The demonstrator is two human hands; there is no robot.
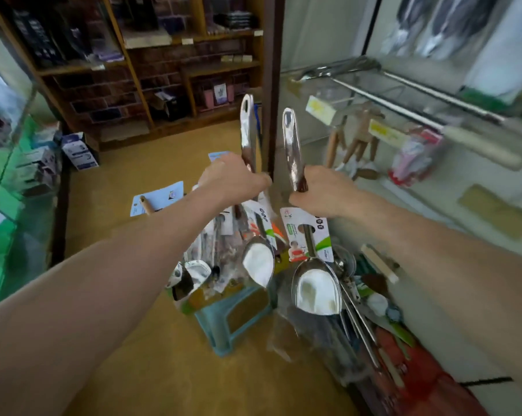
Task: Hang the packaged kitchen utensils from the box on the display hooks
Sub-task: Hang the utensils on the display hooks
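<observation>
above the stool the left hand is clenched round the first spoon, handle up. just right of it, also above the stool, the right hand grasps the second spoon. the hooks lie up and right of the stool. the dangling bowls hang close together, so they may knock or slip during the reach.

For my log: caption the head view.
Left hand and right hand hold packaged spoons handle-up above a utensil pile.
</observation>
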